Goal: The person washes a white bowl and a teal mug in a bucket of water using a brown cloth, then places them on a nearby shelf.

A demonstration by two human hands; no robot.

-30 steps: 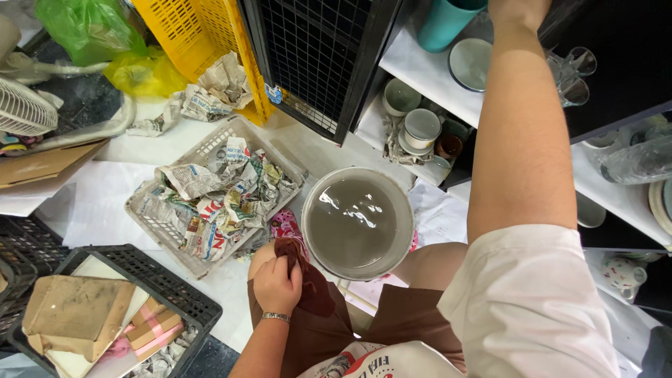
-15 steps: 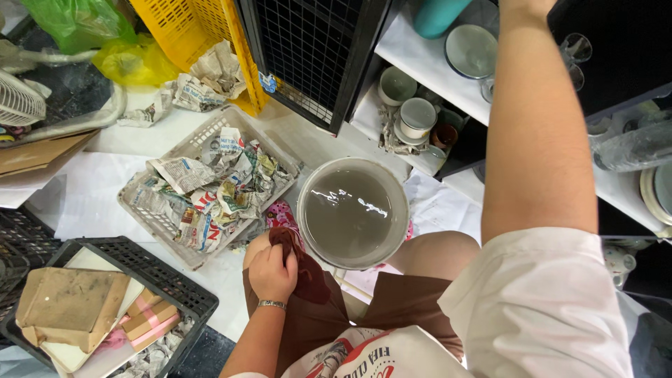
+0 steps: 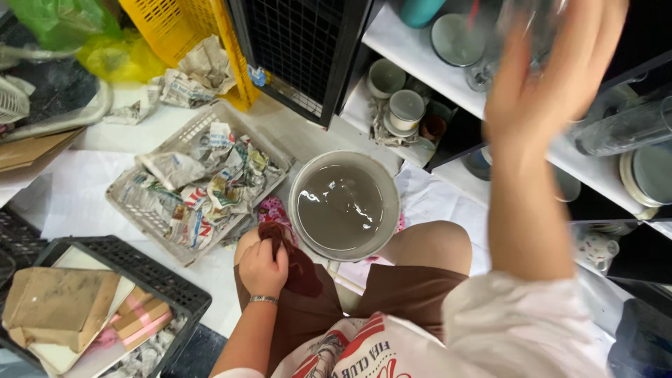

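Observation:
My left hand (image 3: 262, 266) rests on my left knee and grips a dark red cloth (image 3: 297, 269). Just beyond it, between my knees, stands a round bucket (image 3: 389, 183) of murky grey water. My right hand (image 3: 553, 84) is raised at the upper right in front of the white shelf (image 3: 392, 43). It is blurred, with its fingers wrapped around a clear glass (image 3: 528, 28). The glass is see-through and hard to make out.
A white basket (image 3: 126, 203) of crumpled newspaper lies left of the bucket. A black crate (image 3: 175, 290) with cardboard pieces sits at the lower left. Yellow (image 3: 182, 28) and black wire crates (image 3: 301, 49) stand behind. Cups (image 3: 406, 108), bowls and glassware fill the shelves.
My right arm reached up out of view; now the hand has come down into view with a clear glass. The left hand stays on the knee with the cloth.

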